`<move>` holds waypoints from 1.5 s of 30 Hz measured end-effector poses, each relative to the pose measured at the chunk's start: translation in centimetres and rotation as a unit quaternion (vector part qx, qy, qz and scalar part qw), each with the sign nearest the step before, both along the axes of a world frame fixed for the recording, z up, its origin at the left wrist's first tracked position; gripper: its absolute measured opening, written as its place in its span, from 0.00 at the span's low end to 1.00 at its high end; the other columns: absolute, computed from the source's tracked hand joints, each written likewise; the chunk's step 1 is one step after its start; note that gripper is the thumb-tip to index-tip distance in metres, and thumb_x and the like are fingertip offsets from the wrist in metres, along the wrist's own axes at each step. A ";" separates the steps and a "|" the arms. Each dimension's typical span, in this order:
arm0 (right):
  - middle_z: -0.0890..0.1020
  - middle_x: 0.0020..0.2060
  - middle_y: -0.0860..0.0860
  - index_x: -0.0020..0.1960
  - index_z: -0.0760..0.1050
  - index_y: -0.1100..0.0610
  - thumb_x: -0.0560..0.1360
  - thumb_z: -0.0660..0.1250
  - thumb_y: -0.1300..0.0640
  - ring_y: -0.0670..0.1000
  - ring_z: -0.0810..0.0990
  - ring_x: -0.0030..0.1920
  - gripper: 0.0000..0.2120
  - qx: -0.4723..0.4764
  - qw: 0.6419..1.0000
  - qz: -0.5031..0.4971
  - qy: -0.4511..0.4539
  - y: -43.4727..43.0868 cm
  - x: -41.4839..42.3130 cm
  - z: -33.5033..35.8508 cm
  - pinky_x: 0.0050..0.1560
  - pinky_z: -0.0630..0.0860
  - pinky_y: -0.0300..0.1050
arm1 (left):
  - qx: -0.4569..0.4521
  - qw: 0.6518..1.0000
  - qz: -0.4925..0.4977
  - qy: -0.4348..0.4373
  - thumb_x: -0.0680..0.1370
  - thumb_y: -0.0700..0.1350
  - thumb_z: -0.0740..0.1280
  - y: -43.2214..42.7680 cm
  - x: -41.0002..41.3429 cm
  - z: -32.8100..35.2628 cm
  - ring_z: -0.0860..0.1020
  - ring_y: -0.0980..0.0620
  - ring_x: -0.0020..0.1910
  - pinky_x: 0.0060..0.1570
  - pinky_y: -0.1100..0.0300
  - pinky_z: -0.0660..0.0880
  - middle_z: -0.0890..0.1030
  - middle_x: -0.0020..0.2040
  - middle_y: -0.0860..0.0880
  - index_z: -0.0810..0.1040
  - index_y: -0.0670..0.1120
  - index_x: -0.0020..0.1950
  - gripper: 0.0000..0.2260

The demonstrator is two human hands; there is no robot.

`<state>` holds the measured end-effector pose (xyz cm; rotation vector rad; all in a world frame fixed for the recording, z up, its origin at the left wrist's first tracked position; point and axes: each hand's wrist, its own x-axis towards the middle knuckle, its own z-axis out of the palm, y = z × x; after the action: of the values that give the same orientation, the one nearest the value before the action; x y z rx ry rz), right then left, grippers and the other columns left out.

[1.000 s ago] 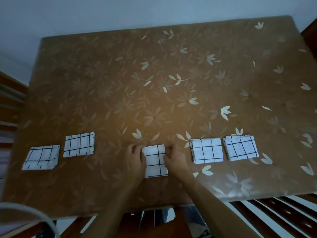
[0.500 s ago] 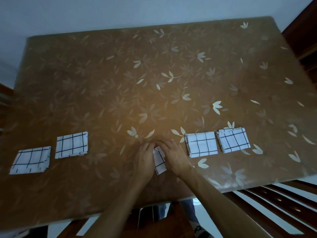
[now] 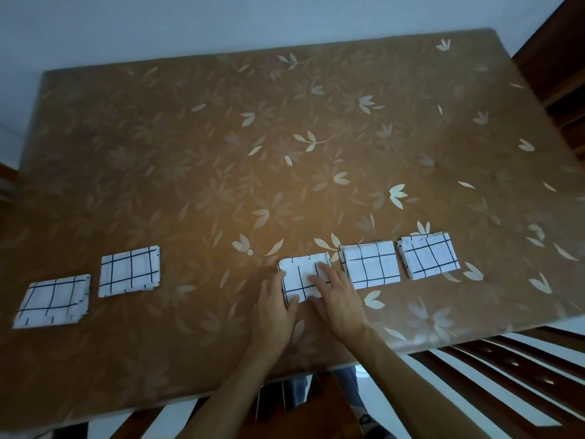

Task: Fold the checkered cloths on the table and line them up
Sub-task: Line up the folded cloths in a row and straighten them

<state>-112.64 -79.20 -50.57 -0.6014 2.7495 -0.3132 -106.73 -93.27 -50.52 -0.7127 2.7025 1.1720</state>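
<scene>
Head view: five folded checkered cloths lie in a row across the lower half of the frame on the table (image 3: 221,137); the middle cloth (image 3: 300,280) sits lower centre, just beside the fourth cloth (image 3: 370,264), with the fifth cloth (image 3: 429,255) further right; the right hand (image 3: 335,296) presses it with straight fingers, gripping nothing, apparently to set the fold; the left hand (image 3: 275,307) lies open along its left edge, thumb on the near corner, likely squaring it into line; the first cloth (image 3: 52,301) and second cloth (image 3: 129,271) lie well apart at lower left; the right hand hides the middle cloth's right side; dim light obscures the fold layers.
</scene>
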 end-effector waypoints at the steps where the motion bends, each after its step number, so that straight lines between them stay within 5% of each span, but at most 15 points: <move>1: 0.78 0.63 0.56 0.58 0.80 0.52 0.67 0.79 0.52 0.61 0.78 0.63 0.21 -0.004 1.000 -0.004 0.002 0.0 0.1 -0.1 0.56 0.79 0.56 | -0.007 1.000 -0.006 -0.001 0.78 0.45 0.70 -0.1 -0.2 0.1 0.76 0.50 0.60 0.51 0.65 0.67 0.74 0.65 0.49 0.70 0.48 0.71 0.22; 6: 0.77 0.67 0.58 0.61 0.79 0.57 0.67 0.77 0.57 0.60 0.78 0.65 0.22 -0.012 0.998 0.038 0.042 0.0 0.0 -0.4 0.57 0.79 0.54 | -0.112 0.991 -0.070 -0.009 0.81 0.50 0.65 -0.5 -0.5 0.1 0.79 0.51 0.52 0.41 0.62 0.74 0.72 0.64 0.49 0.70 0.51 0.71 0.18; 10: 0.73 0.71 0.57 0.68 0.75 0.60 0.72 0.65 0.62 0.58 0.74 0.69 0.24 -0.026 0.995 0.087 0.039 -0.5 0.3 -1.2 0.58 0.79 0.53 | -0.264 0.941 -0.206 0.056 0.70 0.43 0.77 -1.0 -0.1 -2.0 0.78 0.48 0.46 0.37 0.57 0.77 0.79 0.56 0.46 0.79 0.47 0.59 0.19; 16: 0.68 0.74 0.58 0.73 0.68 0.61 0.67 0.74 0.70 0.60 0.68 0.73 0.36 -0.043 0.999 0.031 0.000 1.5 0.2 -1.6 0.63 0.76 0.57 | -0.234 0.939 -0.247 0.040 0.70 0.44 0.78 -2.1 0.0 -2.2 0.79 0.48 0.47 0.43 0.57 0.80 0.80 0.57 0.47 0.80 0.47 0.59 0.19; 22: 0.78 0.65 0.58 0.65 0.76 0.60 0.64 0.73 0.68 0.60 0.78 0.63 0.29 -0.065 0.996 0.059 0.023 -4.0 -0.5 1.6 0.60 0.77 0.58 | -0.150 0.988 -0.021 0.023 0.82 0.49 0.61 -6.7 1.8 -0.4 0.75 0.50 0.62 0.60 0.57 0.73 0.75 0.65 0.48 0.76 0.47 0.65 0.13; 25: 0.80 0.60 0.57 0.64 0.76 0.60 0.68 0.73 0.68 0.59 0.82 0.54 0.24 -0.138 0.985 0.101 0.002 -9.2 -0.5 2.2 0.52 0.81 0.52 | -0.240 0.968 0.077 0.011 0.82 0.51 0.59 -12.5 2.8 -0.1 0.72 0.47 0.66 0.66 0.50 0.71 0.75 0.67 0.45 0.75 0.47 0.67 0.16; 28: 0.76 0.66 0.55 0.71 0.70 0.57 0.77 0.65 0.64 0.58 0.78 0.60 0.22 -0.144 0.973 0.171 -0.055 -14.9 0.0 2.9 0.58 0.76 0.50 | -0.276 0.943 0.179 -0.042 0.82 0.53 0.57 -19.7 3.8 -0.7 0.66 0.41 0.73 0.70 0.42 0.66 0.68 0.74 0.39 0.70 0.47 0.72 0.21; 32: 0.73 0.66 0.54 0.73 0.66 0.55 0.80 0.59 0.61 0.56 0.77 0.59 0.21 -0.144 0.962 0.207 -0.105 -20.5 1.2 2.8 0.54 0.75 0.49 | -0.265 0.941 0.187 -0.100 0.82 0.55 0.60 -26.3 5.3 -1.8 0.62 0.38 0.76 0.71 0.39 0.65 0.64 0.77 0.38 0.71 0.48 0.73 0.21; 37: 0.74 0.63 0.53 0.72 0.67 0.55 0.80 0.60 0.60 0.55 0.76 0.58 0.20 -0.153 0.968 0.153 -0.126 -22.1 1.2 2.4 0.56 0.75 0.49 | -0.256 0.960 0.093 -0.072 0.79 0.56 0.58 -27.3 5.8 -2.7 0.70 0.43 0.68 0.64 0.41 0.72 0.70 0.71 0.47 0.76 0.54 0.65 0.17; 42: 0.68 0.72 0.54 0.75 0.63 0.54 0.76 0.66 0.62 0.58 0.69 0.66 0.29 -0.122 0.975 0.175 -0.054 -20.1 -1.3 1.3 0.66 0.71 0.52 | -0.160 0.975 -0.110 0.105 0.74 0.40 0.60 -22.7 3.2 -2.1 0.71 0.45 0.69 0.69 0.49 0.67 0.76 0.69 0.46 0.83 0.49 0.55 0.15; 45: 0.61 0.77 0.52 0.77 0.61 0.54 0.75 0.68 0.63 0.58 0.63 0.72 0.32 -0.095 0.964 0.245 -0.033 -18.5 -2.1 1.2 0.70 0.66 0.57 | -0.112 0.957 -0.216 0.158 0.72 0.30 0.63 -19.3 1.2 -2.3 0.67 0.44 0.73 0.71 0.51 0.66 0.78 0.67 0.44 0.82 0.43 0.57 0.18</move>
<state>-114.79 -97.70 -49.41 -1.2615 2.4159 -0.4651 -105.54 -112.53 -52.81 0.0724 3.0594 0.9462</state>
